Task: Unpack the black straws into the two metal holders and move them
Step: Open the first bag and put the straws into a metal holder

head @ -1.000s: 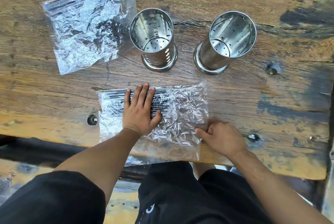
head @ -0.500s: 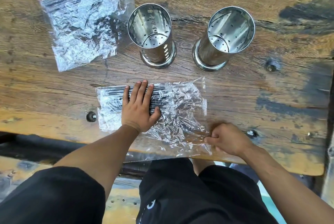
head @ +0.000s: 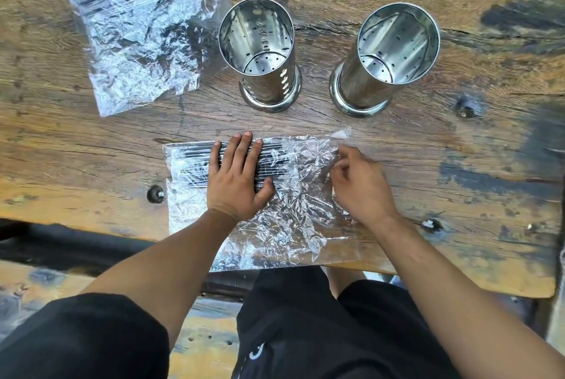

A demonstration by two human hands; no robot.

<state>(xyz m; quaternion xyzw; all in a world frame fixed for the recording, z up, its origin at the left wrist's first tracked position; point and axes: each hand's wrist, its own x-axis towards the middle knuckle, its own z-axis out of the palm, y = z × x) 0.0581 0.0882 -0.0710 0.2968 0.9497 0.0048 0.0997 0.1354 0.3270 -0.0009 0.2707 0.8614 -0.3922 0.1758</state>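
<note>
A clear crinkled plastic bag [head: 293,219] of black straws [head: 195,154] lies at the table's near edge. My left hand [head: 237,178] presses flat on the straws through the plastic, fingers spread. My right hand [head: 360,186] is at the bag's right end, its fingertips pinching the plastic near the upper right corner. Two empty perforated metal holders stand upright behind the bag: the left holder [head: 263,54] and the right holder [head: 388,57]. A second bag of black straws [head: 143,33] lies at the back left.
The worn wooden table [head: 458,140] has bolt heads near the bag's left [head: 154,194] and right [head: 431,224]. Its near edge runs just under my forearms, and the bag's lower part overhangs it. My lap in black clothing is below.
My right hand has moved from the bag's lower right corner up to its upper right end. My left hand has stayed flat on the straws.
</note>
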